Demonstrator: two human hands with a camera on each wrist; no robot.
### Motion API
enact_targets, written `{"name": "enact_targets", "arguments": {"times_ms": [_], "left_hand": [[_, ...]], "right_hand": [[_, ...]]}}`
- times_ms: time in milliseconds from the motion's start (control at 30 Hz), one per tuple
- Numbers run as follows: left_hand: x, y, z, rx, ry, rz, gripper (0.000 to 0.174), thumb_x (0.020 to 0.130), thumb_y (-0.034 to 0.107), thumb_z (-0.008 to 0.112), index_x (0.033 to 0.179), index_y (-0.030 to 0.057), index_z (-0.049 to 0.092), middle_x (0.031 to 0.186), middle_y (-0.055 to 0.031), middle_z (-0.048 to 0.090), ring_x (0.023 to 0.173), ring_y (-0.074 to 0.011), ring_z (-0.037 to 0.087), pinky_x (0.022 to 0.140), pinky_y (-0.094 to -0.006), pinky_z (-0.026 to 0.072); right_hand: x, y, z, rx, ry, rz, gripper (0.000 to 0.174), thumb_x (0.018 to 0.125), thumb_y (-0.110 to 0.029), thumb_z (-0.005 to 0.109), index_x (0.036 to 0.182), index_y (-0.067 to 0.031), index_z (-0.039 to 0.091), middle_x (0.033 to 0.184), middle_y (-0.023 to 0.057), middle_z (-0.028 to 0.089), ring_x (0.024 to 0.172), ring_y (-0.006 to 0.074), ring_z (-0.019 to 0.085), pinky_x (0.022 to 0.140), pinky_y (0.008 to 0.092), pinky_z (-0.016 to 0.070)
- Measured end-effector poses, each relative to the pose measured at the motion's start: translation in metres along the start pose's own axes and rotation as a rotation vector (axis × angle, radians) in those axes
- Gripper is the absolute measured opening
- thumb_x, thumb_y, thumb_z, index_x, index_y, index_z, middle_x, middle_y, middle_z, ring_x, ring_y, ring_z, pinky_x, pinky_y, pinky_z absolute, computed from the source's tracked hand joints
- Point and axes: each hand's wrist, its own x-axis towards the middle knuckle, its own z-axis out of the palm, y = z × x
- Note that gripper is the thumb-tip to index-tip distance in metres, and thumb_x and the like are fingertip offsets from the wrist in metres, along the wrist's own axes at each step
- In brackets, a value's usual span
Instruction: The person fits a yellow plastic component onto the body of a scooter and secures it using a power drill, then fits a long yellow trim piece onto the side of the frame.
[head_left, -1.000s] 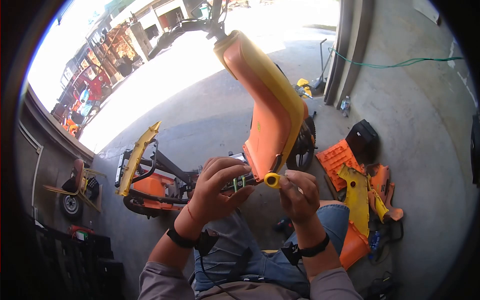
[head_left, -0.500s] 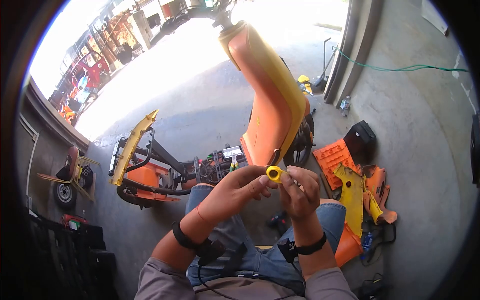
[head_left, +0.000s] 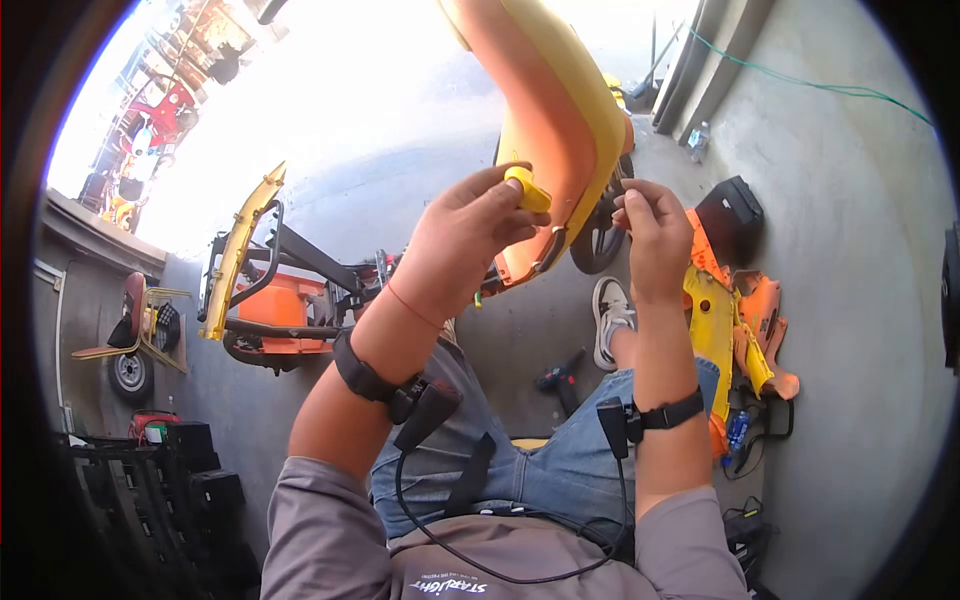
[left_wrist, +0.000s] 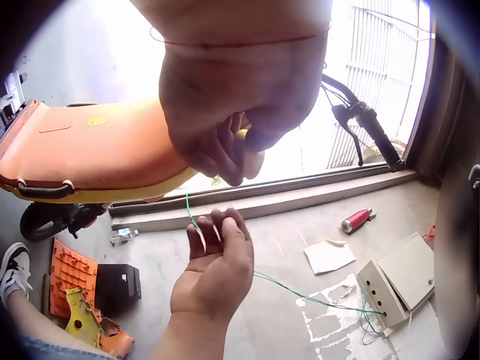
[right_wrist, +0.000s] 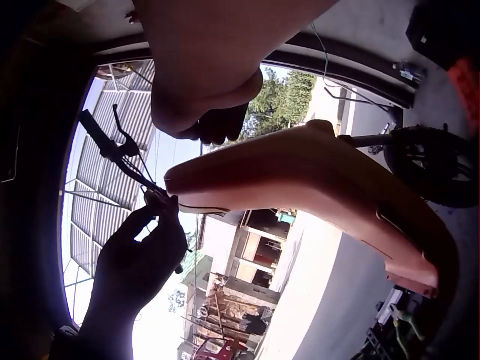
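My left hand is raised in front of the scooter's orange and yellow front panel and pinches a small yellow plastic piece between thumb and fingers. The left wrist view shows the same pinch under that hand, with the panel behind. My right hand hovers a short way to the right, fingers curled and bunched, with nothing showing between them; it appears again lower in the left wrist view. In the right wrist view both hands are dark silhouettes.
A stripped scooter frame with a yellow side panel stands at the left, its front wheel behind my hands. Loose orange and yellow panels and a black box lie by the right wall. A drill lies near my shoe.
The yellow piece has passed from my right hand to my left. Both hands have risen toward the front panel and moved apart.
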Motion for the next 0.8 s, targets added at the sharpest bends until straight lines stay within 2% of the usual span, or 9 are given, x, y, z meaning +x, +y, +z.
{"name": "enact_targets", "arguments": {"times_ms": [67, 233, 333, 367, 400, 433, 467, 633, 800], "left_hand": [[0.002, -0.006, -0.002, -0.028, 0.024, 0.024, 0.04, 0.103, 0.013, 0.048, 0.139, -0.0032, 0.049, 0.114, -0.0132, 0.066, 0.096, -0.0199, 0.067, 0.089, -0.0324, 0.0544], [0.021, -0.037, -0.021, -0.149, 0.073, -0.012, 0.042, 0.102, 0.011, 0.044, 0.142, -0.0034, 0.046, 0.119, -0.0147, 0.064, 0.104, -0.0205, 0.065, 0.09, -0.0334, 0.0537], [0.02, -0.071, -0.048, -0.23, 0.131, -0.147, 0.043, 0.101, 0.011, 0.045, 0.142, -0.003, 0.047, 0.119, -0.0134, 0.063, 0.105, -0.0209, 0.063, 0.092, -0.0331, 0.0517], [0.022, -0.081, -0.053, -0.291, 0.154, -0.163, 0.042, 0.101, 0.01, 0.046, 0.14, -0.003, 0.049, 0.117, -0.0131, 0.063, 0.106, -0.0209, 0.062, 0.093, -0.0321, 0.0503], [0.023, -0.088, -0.057, -0.28, 0.166, -0.179, 0.042, 0.1, 0.01, 0.046, 0.14, -0.0032, 0.049, 0.116, -0.0122, 0.063, 0.106, -0.0207, 0.062, 0.093, -0.0318, 0.0502], [0.025, -0.094, -0.061, -0.266, 0.176, -0.193, 0.042, 0.1, 0.01, 0.046, 0.14, -0.0034, 0.049, 0.115, -0.0112, 0.063, 0.106, -0.0204, 0.062, 0.092, -0.0315, 0.05], [0.025, -0.101, -0.065, -0.261, 0.159, -0.21, 0.043, 0.1, 0.009, 0.045, 0.141, -0.0032, 0.048, 0.112, -0.0102, 0.062, 0.102, -0.0197, 0.061, 0.092, -0.0314, 0.0499], [0.029, -0.109, -0.065, -0.187, 0.251, -0.26, 0.037, 0.097, 0.013, 0.049, 0.131, -0.0024, 0.05, 0.102, -0.0109, 0.057, 0.089, -0.0189, 0.056, 0.084, -0.0313, 0.0484], [0.041, -0.12, -0.079, -0.128, 0.264, -0.277, 0.037, 0.095, 0.016, 0.053, 0.129, 0.0008, 0.048, 0.096, -0.0091, 0.056, 0.086, -0.019, 0.056, 0.082, -0.0311, 0.0488]], "right_hand": [[0.005, 0.053, -0.003, 0.292, 0.306, 0.45, 0.009, 0.093, -0.008, 0.056, 0.092, -0.0021, 0.063, 0.071, 0.0016, 0.057, 0.06, 0.0117, 0.055, 0.058, 0.0291, 0.0485], [-0.03, 0.216, -0.046, 0.314, 0.883, 0.89, 0.012, 0.089, -0.016, 0.057, 0.08, -0.0116, 0.053, 0.066, 0.0016, 0.052, 0.054, 0.0138, 0.051, 0.051, 0.0271, 0.0408], [-0.152, 0.352, -0.076, 0.185, 0.675, 1.336, 0.01, 0.085, -0.013, 0.054, 0.08, -0.0079, 0.06, 0.07, 0.0101, 0.06, 0.066, 0.022, 0.062, 0.052, 0.0339, 0.0461], [-0.173, 0.379, -0.066, -0.233, 0.698, 1.676, 0.026, 0.091, -0.019, 0.056, 0.107, -0.0011, 0.067, 0.087, 0.0167, 0.07, 0.071, 0.0308, 0.068, 0.063, 0.0402, 0.0518], [-0.196, 0.363, -0.049, -0.59, 0.391, 1.489, 0.036, 0.089, -0.017, 0.059, 0.119, 0.0012, 0.066, 0.109, 0.0216, 0.071, 0.096, 0.0351, 0.071, 0.079, 0.0428, 0.0555], [-0.207, 0.347, -0.045, -0.683, 0.132, 1.597, 0.037, 0.089, -0.02, 0.062, 0.118, 0.0029, 0.067, 0.123, 0.0242, 0.066, 0.114, 0.0357, 0.066, 0.092, 0.044, 0.0527], [-0.255, 0.406, -0.047, -0.854, -0.032, 1.676, 0.044, 0.089, -0.024, 0.066, 0.127, -0.0024, 0.063, 0.121, 0.0216, 0.067, 0.115, 0.035, 0.065, 0.097, 0.0452, 0.0498], [-0.313, 0.401, -0.015, -1.447, -0.061, 1.235, 0.047, 0.092, -0.03, 0.063, 0.134, -0.0102, 0.057, 0.118, 0.0166, 0.066, 0.116, 0.0332, 0.062, 0.102, 0.0455, 0.0436], [-0.353, 0.428, -0.028, -1.477, -0.275, 1.204, 0.031, 0.098, -0.026, 0.05, 0.126, -0.0149, 0.056, 0.11, 0.0115, 0.066, 0.11, 0.0303, 0.061, 0.098, 0.0441, 0.0417]]}}
